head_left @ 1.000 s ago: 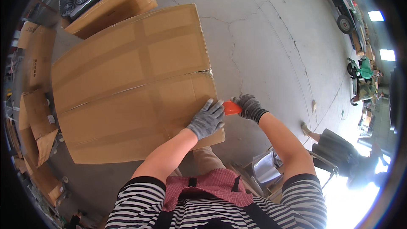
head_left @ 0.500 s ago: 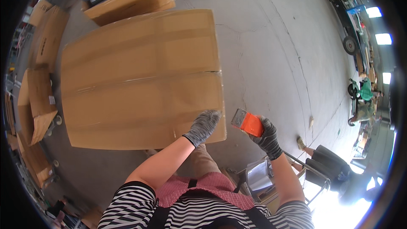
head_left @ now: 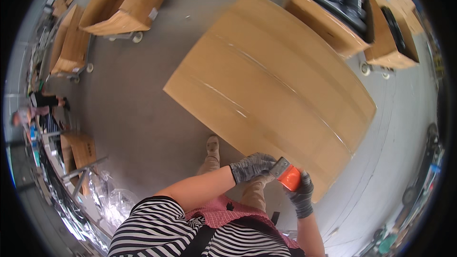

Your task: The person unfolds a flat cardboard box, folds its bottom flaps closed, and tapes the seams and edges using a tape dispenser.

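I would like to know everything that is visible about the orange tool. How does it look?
The orange tool has a smooth, glossy, plastic-looking body with a grey, metal-looking end piece. The right hand grips its body, and the grey end points up and to the left in the picture. It appears in front of the large cardboard box. The left hand is close beside the grey end; contact is unclear.

A carton (head_left: 273, 88) spans the frame from centre to right, a hand tool (head_left: 289, 179) lies between left hand (head_left: 254, 166) and right hand (head_left: 302, 193) near its lower edge, and boxes (head_left: 145, 4) stand upper left.
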`<action>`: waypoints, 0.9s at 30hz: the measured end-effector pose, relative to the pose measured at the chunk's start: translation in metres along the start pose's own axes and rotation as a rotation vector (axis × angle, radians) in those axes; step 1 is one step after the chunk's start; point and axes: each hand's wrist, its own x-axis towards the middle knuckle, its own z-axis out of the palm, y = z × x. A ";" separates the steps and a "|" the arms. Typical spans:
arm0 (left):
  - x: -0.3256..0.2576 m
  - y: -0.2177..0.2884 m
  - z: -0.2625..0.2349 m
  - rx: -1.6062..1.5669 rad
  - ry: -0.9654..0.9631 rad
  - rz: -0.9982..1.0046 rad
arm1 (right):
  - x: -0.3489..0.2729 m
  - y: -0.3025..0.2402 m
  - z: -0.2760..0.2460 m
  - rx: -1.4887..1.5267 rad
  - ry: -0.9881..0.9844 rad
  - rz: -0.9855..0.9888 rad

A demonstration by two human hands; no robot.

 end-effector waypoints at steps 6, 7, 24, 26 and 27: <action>-0.077 0.058 -0.140 1.131 0.536 0.165 | 0.063 -0.074 0.131 -0.052 -0.239 -0.093; -0.101 0.084 -0.148 1.325 0.619 0.198 | 0.073 -0.094 0.147 -0.081 -0.259 -0.161; -0.176 0.257 -0.394 1.290 0.968 0.046 | 0.141 -0.183 0.276 -0.349 -0.365 -0.095; -0.192 0.253 -0.413 1.268 1.170 0.295 | 0.144 -0.188 0.279 -0.355 -0.361 -0.127; -0.171 0.251 -0.398 1.275 1.136 0.299 | 0.146 -0.183 0.275 -0.370 -0.347 -0.103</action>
